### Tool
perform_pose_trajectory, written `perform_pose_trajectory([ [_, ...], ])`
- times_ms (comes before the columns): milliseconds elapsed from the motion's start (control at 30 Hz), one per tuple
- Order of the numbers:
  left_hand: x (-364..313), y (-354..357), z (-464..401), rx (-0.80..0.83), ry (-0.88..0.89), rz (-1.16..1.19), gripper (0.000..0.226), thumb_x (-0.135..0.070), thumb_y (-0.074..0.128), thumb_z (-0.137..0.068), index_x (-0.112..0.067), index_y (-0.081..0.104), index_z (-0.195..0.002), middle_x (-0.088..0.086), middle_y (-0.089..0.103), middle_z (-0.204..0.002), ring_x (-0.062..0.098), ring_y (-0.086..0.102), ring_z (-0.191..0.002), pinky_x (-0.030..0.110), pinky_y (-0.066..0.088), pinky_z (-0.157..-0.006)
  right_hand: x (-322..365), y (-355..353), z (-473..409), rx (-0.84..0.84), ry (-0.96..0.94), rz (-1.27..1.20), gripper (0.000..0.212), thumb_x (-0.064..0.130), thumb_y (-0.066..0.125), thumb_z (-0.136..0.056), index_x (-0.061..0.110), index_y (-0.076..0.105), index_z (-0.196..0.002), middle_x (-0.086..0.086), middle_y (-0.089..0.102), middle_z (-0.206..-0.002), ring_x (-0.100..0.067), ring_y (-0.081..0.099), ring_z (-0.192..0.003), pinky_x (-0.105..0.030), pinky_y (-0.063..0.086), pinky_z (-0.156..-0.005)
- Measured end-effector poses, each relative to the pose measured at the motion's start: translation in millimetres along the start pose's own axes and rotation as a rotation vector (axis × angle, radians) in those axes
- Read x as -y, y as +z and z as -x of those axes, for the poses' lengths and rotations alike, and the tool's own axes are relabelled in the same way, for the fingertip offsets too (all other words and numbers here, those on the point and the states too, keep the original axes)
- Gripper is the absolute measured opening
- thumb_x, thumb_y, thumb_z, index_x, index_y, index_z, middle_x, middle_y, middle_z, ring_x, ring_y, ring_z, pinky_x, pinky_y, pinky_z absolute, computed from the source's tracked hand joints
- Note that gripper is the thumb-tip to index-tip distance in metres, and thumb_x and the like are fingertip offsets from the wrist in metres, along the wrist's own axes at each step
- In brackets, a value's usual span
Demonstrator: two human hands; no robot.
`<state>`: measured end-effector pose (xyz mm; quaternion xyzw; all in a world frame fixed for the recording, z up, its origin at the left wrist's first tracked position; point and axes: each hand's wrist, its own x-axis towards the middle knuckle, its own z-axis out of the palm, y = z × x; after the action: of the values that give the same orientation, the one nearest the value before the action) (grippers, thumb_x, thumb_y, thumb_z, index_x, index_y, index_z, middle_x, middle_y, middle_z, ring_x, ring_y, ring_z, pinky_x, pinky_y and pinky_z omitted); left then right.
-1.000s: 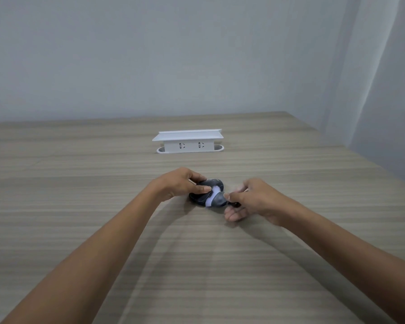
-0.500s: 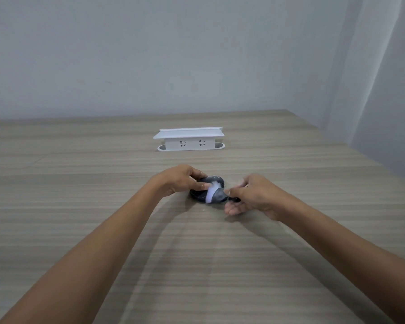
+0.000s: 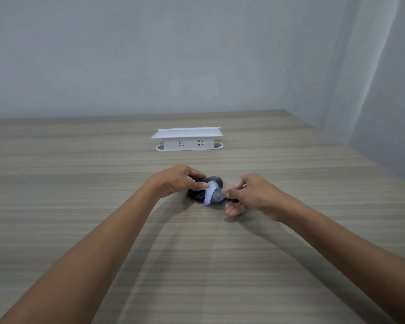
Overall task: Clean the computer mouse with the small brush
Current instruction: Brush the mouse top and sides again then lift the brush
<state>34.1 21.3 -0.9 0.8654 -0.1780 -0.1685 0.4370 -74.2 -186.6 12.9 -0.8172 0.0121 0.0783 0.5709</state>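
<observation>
The light is soft and even, rather dim, with a cool grey tone. Both arms throw faint, wide shadows on the table (image 3: 56, 183). The right hand (image 3: 250, 195) is blurred by motion. The wide lens bends the edges. No strong glare appears anywhere.

bare table (image 3: 80, 195) around, socket box (image 3: 188, 139) beyond

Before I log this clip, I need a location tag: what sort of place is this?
Probably an office or study desk: a wood-grain table set against plain walls, a white desktop socket box, and a computer mouse.
</observation>
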Motion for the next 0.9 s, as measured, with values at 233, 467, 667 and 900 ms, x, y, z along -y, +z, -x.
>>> perform_pose_trajectory([
  [233,2,-1,-2,-0.003,-0.002,-0.002,0.04,-0.016,0.075,-0.09,-0.011,0.069,-0.129,0.001,0.073,-0.121,0.01,0.064,-0.109,0.015,0.044,-0.092,0,-8,-7,-0.168,-0.042,0.066,0.027,0.006,0.059,-0.098,0.006,0.056,-0.071,-0.027,0.072,-0.076,-0.032,0.072,-0.057,-0.037,0.06,-0.062],
  [467,1,-1,0,-0.001,0.001,0.01,0.038,-0.017,0.075,-0.089,-0.012,0.07,-0.127,-0.002,0.074,-0.119,0.005,0.065,-0.103,0.011,0.047,-0.087,4,1,-1,0.03,0.02,0.026,0.025,0.005,0.062,-0.098,0.001,0.056,-0.074,-0.027,0.07,-0.072,-0.029,0.07,-0.056,-0.032,0.062,-0.053],
  [667,0,-2,1,0.018,-0.007,0.019,0.037,-0.016,0.074,-0.09,-0.013,0.07,-0.126,0.002,0.075,-0.116,0.007,0.066,-0.098,0.01,0.048,-0.086,2,-19,-16,-0.181,0.003,0.049,0.023,0.003,0.059,-0.097,0.002,0.058,-0.075,-0.039,0.071,-0.088,-0.04,0.071,-0.071,-0.055,0.061,-0.082],
  [900,1,-3,-1,0.024,0.0,0.009,0.038,-0.013,0.073,-0.091,-0.011,0.069,-0.128,0.002,0.073,-0.123,0.008,0.065,-0.106,0.006,0.048,-0.083,-3,-2,-8,0.075,0.037,-0.008,0.02,0.004,0.061,-0.098,-0.002,0.057,-0.079,-0.027,0.07,-0.073,-0.025,0.071,-0.053,-0.029,0.062,-0.054],
])
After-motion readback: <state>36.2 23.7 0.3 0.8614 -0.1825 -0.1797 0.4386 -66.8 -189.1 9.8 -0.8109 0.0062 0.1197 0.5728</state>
